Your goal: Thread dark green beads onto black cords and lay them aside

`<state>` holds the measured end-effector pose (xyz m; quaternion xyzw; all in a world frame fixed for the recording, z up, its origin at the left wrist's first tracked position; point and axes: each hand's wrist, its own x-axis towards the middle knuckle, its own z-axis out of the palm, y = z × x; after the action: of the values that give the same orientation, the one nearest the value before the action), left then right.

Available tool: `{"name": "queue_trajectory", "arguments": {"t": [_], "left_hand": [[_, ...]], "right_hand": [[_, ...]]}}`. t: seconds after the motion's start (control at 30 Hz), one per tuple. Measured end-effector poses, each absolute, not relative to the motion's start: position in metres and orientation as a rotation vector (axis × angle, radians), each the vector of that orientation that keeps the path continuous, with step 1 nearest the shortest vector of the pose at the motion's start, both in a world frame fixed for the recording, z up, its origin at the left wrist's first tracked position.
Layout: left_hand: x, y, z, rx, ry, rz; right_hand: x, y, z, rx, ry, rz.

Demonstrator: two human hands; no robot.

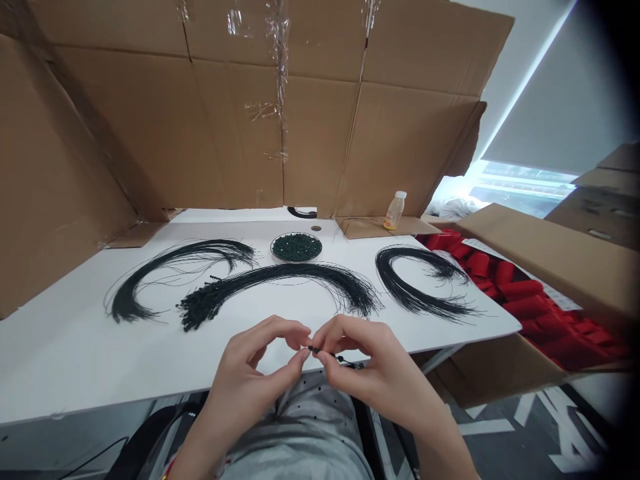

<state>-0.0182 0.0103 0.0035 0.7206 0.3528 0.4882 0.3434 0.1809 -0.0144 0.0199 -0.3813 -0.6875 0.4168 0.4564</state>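
My left hand (pixel 260 363) and my right hand (pixel 363 363) meet fingertip to fingertip just in front of the white table's (pixel 65 353) near edge. Both pinch a thin black cord with a small dark bead (pixel 314 349) at its tip; the cord runs under my right fingers to about (pixel 350 363). On the table lie three curved bundles of black cords: a left bundle (pixel 170 263), a middle bundle with beaded ends (pixel 280 277), and a right bundle (pixel 405 287). A shallow dish of dark green beads (pixel 297 247) sits behind the middle bundle.
A tall cardboard screen (pixel 280 107) walls the table's back and left side. A small yellow bottle (pixel 395 211) stands at the back right. To the right, an open cardboard box (pixel 560 260) holds several red items (pixel 525 300). My lap is below the table edge.
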Motion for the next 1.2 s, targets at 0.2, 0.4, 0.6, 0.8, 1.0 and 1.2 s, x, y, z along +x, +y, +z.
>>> {"name": "queue_trajectory", "arguments": {"t": [0.2,0.4,0.6,0.8,1.0,1.2], "left_hand": [[-0.0127,0.0061,0.0085,1.802,0.94,1.341],[-0.013,0.0085,0.0043,1.865,0.93,1.364],[-0.017,0.0105,0.004,1.906,0.907,1.384],[-0.0147,0.007,0.0047,1.806,0.855,1.405],[-0.013,0.0071,0.0029,1.675,0.843,1.422],[-0.0092,0.005,0.0026,1.604,0.921,1.448]], "right_hand": [[0.1814,-0.0142,0.0197,-0.939,-1.691,1.022],[0.1802,-0.0144,0.0182,-0.937,-1.722,0.915],[0.1769,-0.0163,0.0191,-0.948,-1.752,0.821],[0.1785,-0.0126,0.0136,-0.948,-1.692,0.891],[0.1757,-0.012,0.0134,-0.892,-1.593,0.972],[0.1738,-0.0166,0.0149,-0.922,-1.652,0.812]]}}
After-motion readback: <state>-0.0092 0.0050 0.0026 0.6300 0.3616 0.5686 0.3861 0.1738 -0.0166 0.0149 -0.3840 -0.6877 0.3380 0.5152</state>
